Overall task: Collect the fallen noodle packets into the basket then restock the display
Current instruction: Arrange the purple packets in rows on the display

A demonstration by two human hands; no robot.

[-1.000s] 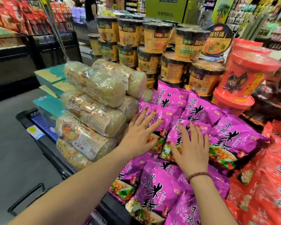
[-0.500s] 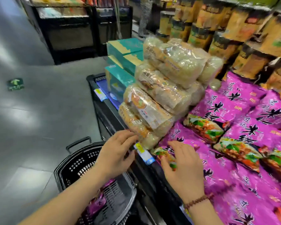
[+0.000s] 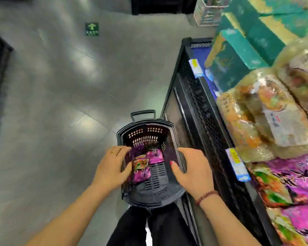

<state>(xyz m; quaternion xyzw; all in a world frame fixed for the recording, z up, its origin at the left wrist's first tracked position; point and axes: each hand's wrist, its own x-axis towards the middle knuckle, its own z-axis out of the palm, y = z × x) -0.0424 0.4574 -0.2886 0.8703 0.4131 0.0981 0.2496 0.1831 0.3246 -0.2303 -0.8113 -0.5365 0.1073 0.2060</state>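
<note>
Noodle packets (image 3: 146, 166) in purple wrappers lie in the bottom of the black plastic basket (image 3: 144, 134), towards its left wall, one overlapping another. The left hand (image 3: 112, 167) hangs over the basket's left rim with bent fingers. Its thumb sits right at the edge of the top packet, but I cannot tell whether it pinches the wrapper or only touches it. The right hand (image 3: 192, 173), with a bead bracelet (image 3: 205, 196) at the wrist, is over the right wall, fingers loosely curved and holding nothing I can see.

The basket stands on the grey floor (image 3: 52, 103) just beside the black mesh base of the display (image 3: 199, 107), by the person's legs. Up on the display, more purple packets (image 3: 292, 178) lie along its front edge. Clear-wrapped noodle bundles (image 3: 267, 118) are piled behind them, and teal boxes (image 3: 238, 50) sit towards the far corner. A price tag (image 3: 236, 164) sticks out from the front edge.

This looks like the restocking stage, with packets about to come out of the basket. The glossy wrappers would probably slip from a light one-corner pinch and land back on the floor. The bundle pile leans close to the front edge, so an arm or packet swung up carelessly could nudge it over. The jutting price tag could also snag a wrapper or a sleeve on the way up.
</note>
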